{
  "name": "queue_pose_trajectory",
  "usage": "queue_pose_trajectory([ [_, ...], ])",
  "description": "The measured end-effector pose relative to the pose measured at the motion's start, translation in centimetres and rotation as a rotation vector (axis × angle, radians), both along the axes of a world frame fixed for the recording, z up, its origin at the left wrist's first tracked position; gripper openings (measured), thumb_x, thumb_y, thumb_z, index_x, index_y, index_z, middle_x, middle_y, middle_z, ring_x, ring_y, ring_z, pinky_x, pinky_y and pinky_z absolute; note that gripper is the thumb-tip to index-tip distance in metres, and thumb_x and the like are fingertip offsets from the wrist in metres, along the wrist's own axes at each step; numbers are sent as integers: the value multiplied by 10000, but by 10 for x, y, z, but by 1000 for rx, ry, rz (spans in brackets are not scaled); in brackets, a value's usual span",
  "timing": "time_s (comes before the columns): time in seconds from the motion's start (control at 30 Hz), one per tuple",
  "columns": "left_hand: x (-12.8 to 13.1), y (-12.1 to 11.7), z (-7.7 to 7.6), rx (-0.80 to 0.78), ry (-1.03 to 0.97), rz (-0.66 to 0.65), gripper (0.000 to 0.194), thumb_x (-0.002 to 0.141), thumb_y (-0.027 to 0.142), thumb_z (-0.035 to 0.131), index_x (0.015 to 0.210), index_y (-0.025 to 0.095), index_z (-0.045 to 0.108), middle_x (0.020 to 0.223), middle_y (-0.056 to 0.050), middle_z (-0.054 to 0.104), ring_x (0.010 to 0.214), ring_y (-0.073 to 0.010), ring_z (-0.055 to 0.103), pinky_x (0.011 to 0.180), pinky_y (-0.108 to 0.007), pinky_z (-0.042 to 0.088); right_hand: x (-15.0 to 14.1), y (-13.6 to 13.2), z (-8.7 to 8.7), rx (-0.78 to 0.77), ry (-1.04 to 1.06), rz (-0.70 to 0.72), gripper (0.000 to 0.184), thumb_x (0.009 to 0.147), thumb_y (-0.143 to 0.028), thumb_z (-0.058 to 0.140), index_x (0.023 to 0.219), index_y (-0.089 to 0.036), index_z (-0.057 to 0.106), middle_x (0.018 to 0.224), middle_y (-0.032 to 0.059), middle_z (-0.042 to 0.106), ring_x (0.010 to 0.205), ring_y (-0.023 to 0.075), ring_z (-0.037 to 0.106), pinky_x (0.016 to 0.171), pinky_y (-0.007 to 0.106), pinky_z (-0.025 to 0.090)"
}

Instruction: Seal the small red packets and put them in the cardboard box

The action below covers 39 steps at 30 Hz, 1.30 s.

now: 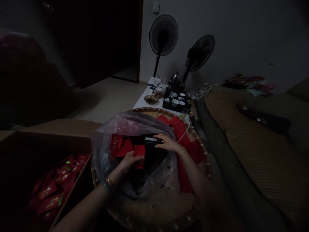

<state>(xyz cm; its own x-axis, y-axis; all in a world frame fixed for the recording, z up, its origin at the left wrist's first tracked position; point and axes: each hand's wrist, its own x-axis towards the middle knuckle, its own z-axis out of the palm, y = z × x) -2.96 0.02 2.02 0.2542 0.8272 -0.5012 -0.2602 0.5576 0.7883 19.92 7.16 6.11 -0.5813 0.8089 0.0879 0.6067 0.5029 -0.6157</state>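
My left hand point(130, 161) is closed on a small red paper packet point(139, 152), thumb on top, above a dark opening in a clear plastic bag point(102, 154). More red packets point(120, 146) lie just beyond this hand, inside the bag. Opposite, my right hand point(167, 143) curves its thumb and fingers around the end of a black device point(156, 141) with a pale strip and a small red light. The dimness hides the device's exact kind. The bag rests on a round woven bamboo tray point(154, 209). Red sheets point(181, 129) spread along its right side.
An open cardboard box point(60, 125) at left holds many red packages point(53, 193). Beyond the tray, a white table point(142, 103) carries a black tea tray point(166, 104) with cups. Two fans point(163, 35) stand behind. A sofa with a woven mat point(241, 135) lies right. A white cable point(184, 132) crosses the tray.
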Motion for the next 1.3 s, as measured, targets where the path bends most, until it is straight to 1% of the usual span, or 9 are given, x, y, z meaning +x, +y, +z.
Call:
queue_pose_trajectory([
  [0.1,10,3,1,-7,33,-18,444,403,275,859,762,101,666,696,-61,705,614,-184,662,630,-287,510,0,-3,10,-96,18,35,518,699,-259,710,1188,-183,559,1168,103,592,1069,217,556,907,357,433],
  [0.17,19,6,0,-1,37,-30,442,395,284,861,745,97,665,660,-55,697,591,-181,654,629,-294,505,-3,-5,13,-130,24,28,509,694,-253,713,1177,-176,571,1146,102,608,1054,219,568,903,356,435],
  [0.33,39,9,-6,48,23,-29,458,397,303,858,751,88,662,619,-36,675,546,-153,625,592,-271,480,-6,-8,8,-160,84,-25,441,687,-242,711,1110,-159,620,1099,97,646,1030,223,589,890,343,439],
  [0.47,46,8,-8,66,37,1,462,395,335,855,735,92,655,598,-20,655,492,-119,584,538,-242,452,-9,-9,6,-179,92,-70,360,687,-222,700,1040,-172,659,1032,73,683,957,218,626,841,329,457],
  [0.67,48,7,-8,61,63,58,484,386,353,854,747,95,661,624,-33,668,506,-129,594,540,-252,465,-14,-10,9,-156,56,-117,279,697,-222,682,976,-206,689,949,43,711,878,211,649,784,316,465],
  [0.8,48,7,-10,63,61,49,471,393,334,855,753,94,669,640,-41,679,526,-135,606,558,-252,472,-16,-11,8,-121,52,-137,271,690,-230,691,960,-216,694,929,30,713,885,209,644,784,304,462],
  [0.9,47,8,-12,60,57,38,448,399,319,853,740,95,666,617,-28,671,513,-126,599,553,-244,465,-15,-10,4,-141,62,-139,269,691,-231,690,959,-203,694,908,30,714,861,205,646,776,303,465],
  [1.13,44,9,-15,50,29,-16,412,449,317,841,754,98,672,619,-34,678,512,-129,605,551,-246,466,-8,-4,-6,-277,155,-129,408,648,-243,725,1044,-171,659,1037,67,683,950,223,626,866,346,454],
  [1.3,44,9,-14,-3,33,18,459,388,310,861,741,90,669,618,-45,685,522,-141,618,553,-253,483,-3,-3,-3,-287,228,-194,383,670,-217,703,1047,-168,655,1073,66,671,1019,223,602,922,365,429],
])
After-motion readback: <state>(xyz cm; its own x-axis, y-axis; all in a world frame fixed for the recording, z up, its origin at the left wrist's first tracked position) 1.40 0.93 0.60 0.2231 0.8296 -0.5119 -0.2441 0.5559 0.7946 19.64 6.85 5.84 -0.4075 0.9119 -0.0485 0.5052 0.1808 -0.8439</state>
